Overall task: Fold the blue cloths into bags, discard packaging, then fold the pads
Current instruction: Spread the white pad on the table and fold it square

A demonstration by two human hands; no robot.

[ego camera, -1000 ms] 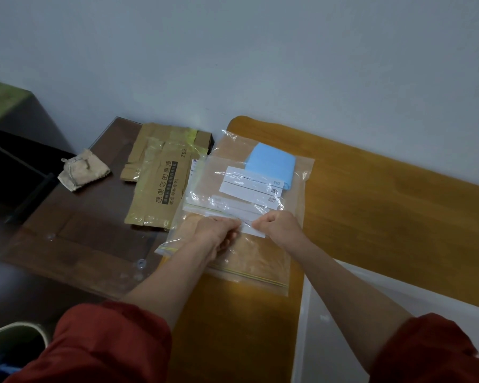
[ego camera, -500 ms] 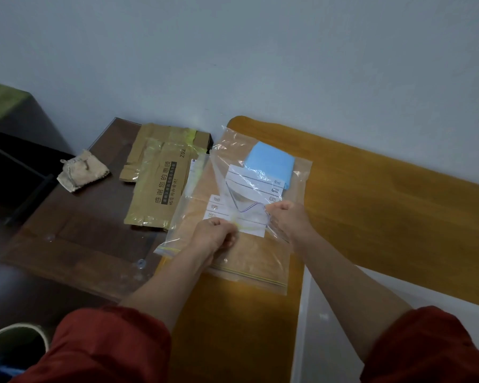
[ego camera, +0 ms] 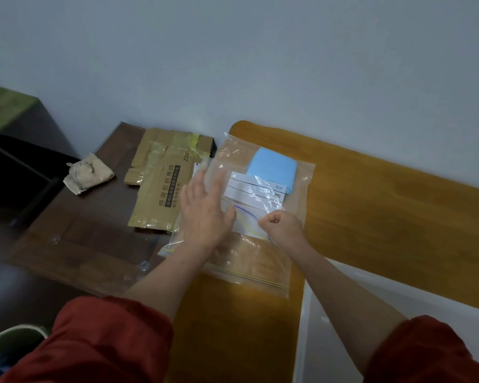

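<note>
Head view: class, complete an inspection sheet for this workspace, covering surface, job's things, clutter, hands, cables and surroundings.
Surface: orange wooden top, with a dark glass-covered table beside it.
Job's things: folded blue cloth inside clear zip bag; another zip bag underneath.
Clutter: taped brown packaging; crumpled beige cloth.
Grippers: left hand flat, fingers straight, over the bag; right hand pinching its zip edge.
Cables: nothing seen.
Surroundings: plain wall; bin rim lower left.

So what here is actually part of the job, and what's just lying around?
Job: blue cloth, clear zip bag, brown packaging, left hand open over the bag, right hand pinching its mouth.
Lying about: beige rag, bin.
</note>
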